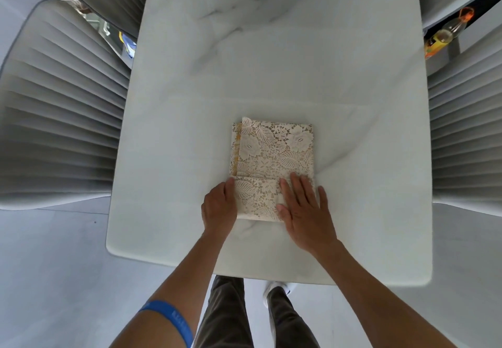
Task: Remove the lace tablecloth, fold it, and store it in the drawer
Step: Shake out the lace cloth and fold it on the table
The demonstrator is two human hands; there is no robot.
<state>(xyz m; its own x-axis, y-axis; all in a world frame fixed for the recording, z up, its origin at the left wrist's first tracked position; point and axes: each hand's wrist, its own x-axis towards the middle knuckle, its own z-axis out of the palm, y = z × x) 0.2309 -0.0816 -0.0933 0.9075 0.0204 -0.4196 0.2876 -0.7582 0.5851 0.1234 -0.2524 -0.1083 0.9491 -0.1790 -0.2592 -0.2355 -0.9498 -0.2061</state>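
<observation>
The cream lace tablecloth (pixel 274 154) lies folded into a small rectangle on the white marble table (pixel 271 62), near its front end. A thin yellow strip shows along the cloth's left edge. My left hand (pixel 219 207) touches the cloth's near left edge, fingers curled at the fold, gripping its side. My right hand (pixel 303 209) lies flat with fingers spread on the near right part of the cloth, pressing it down. No drawer is in view.
Grey ribbed chairs stand on both sides: one at the left (pixel 57 119), one at the right (pixel 467 130), more at the far corners. A glass bottle (pixel 448 31) sits beyond the right edge. My legs and a white shoe (pixel 277 290) show below the table's front edge.
</observation>
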